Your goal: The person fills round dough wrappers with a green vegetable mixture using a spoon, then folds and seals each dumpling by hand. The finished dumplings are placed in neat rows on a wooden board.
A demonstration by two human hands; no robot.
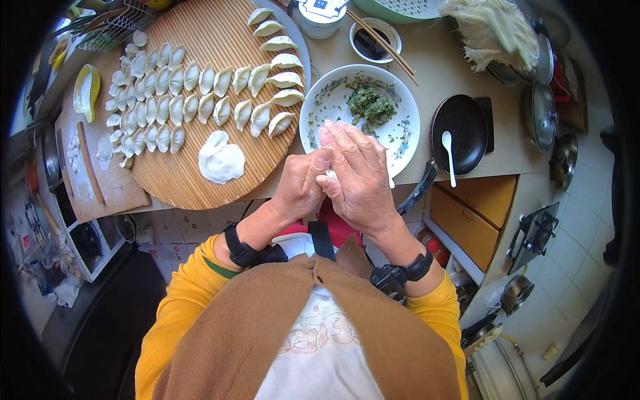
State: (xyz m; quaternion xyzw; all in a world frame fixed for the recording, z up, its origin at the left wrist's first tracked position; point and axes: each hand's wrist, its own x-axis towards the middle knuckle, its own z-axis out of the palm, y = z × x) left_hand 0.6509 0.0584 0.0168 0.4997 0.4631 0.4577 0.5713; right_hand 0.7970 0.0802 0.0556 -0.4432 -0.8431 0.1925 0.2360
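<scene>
My left hand (302,182) and my right hand (361,177) press together over the near edge of a white bowl (312,95). Between them a small white bit of dough (331,173) shows, probably a dumpling; the fingers hide most of it. A clump of green chopped filling (370,104) lies in the bowl, with scraps stuck to the walls. To the left, rows of folded dumplings (191,76) rest on a round slatted mat (215,35). Several flat dough wrappers (222,157) overlap near the mat's front edge.
A rolling pin (90,162) and a yellow dish of flour (87,92) are on a wooden board (117,192). Chopsticks (382,40) lie across a small bowl of dark sauce (370,45). At right stands a black frying pan (462,120) with a white spoon (448,157), its handle overhanging the counter.
</scene>
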